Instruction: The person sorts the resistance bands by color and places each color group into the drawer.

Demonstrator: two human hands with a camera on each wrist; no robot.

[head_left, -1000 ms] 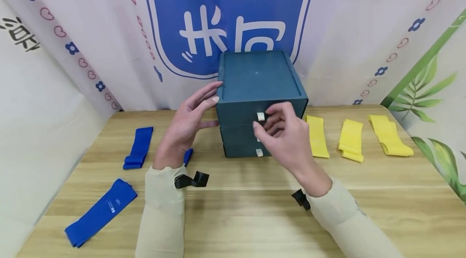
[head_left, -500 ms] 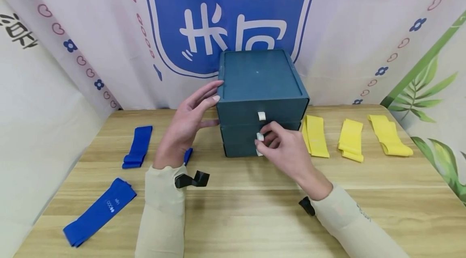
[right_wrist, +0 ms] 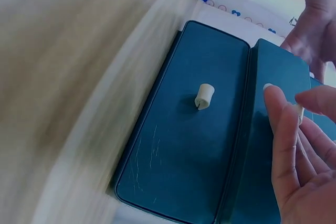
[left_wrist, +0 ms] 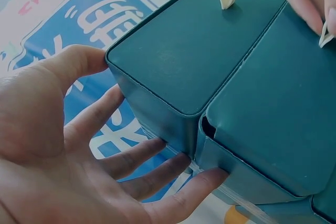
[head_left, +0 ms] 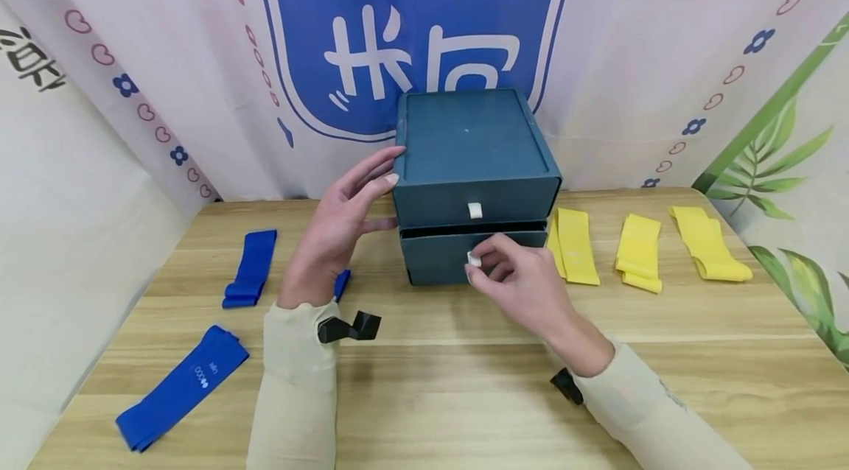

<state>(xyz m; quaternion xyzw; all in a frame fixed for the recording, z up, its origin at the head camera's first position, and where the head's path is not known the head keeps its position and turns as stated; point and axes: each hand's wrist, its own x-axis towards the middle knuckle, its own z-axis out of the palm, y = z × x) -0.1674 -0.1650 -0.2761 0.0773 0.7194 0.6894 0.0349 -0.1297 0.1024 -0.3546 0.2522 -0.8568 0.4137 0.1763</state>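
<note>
A dark teal drawer box (head_left: pixel 467 135) stands at the back of the table, with white loop pulls on its drawer fronts. My right hand (head_left: pixel 524 282) pinches the pull tab (head_left: pixel 474 259) of the middle drawer (head_left: pixel 434 253) between thumb and fingers. That drawer sticks out slightly, leaving a dark gap above its front. The upper drawer, with its own pull (head_left: pixel 474 210), is flush. In the right wrist view the bottom drawer's pull (right_wrist: pixel 205 96) shows on a flush front. My left hand (head_left: pixel 341 223) rests against the box's left side, fingers spread and mostly straight.
Blue elastic bands (head_left: pixel 182 385) lie on the left of the wooden table (head_left: pixel 424 396), one partly hidden behind my left wrist. Yellow bands (head_left: pixel 639 253) lie right of the box. A printed curtain (head_left: pixel 630 87) hangs right behind the box.
My right hand has moved down from near the upper pull to the middle one and drawn that drawer a little toward me. My left hand has stayed on the box.
</note>
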